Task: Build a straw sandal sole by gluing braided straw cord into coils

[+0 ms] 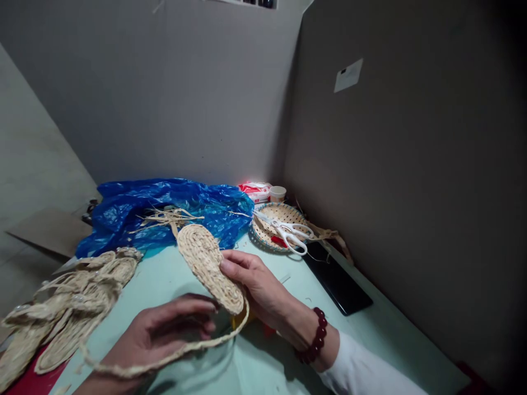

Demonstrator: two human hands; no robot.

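Note:
A woven straw shoe sole (201, 258) is tilted up above the table, its coiled rows facing me. My right hand (251, 280) pinches it by its right edge, thumb on the near face. From the sole's lower end a braided straw cord (197, 345) loops down and left, passing across my left wrist. Just left of the sole's lower end is my left hand (168, 323), its fingers loosely bent and apart from the thumb, with nothing visible in them. Something yellow and orange lies partly hidden behind my right hand.
Several finished straw sandals (94, 291) lie at the left edge. Behind are a blue plastic bag (123, 208) with loose straw (171, 216), and a woven basket (272, 211) holding white scissors (290, 230). A black phone (337, 280), a paper cup (277, 193) and walls border the right and back.

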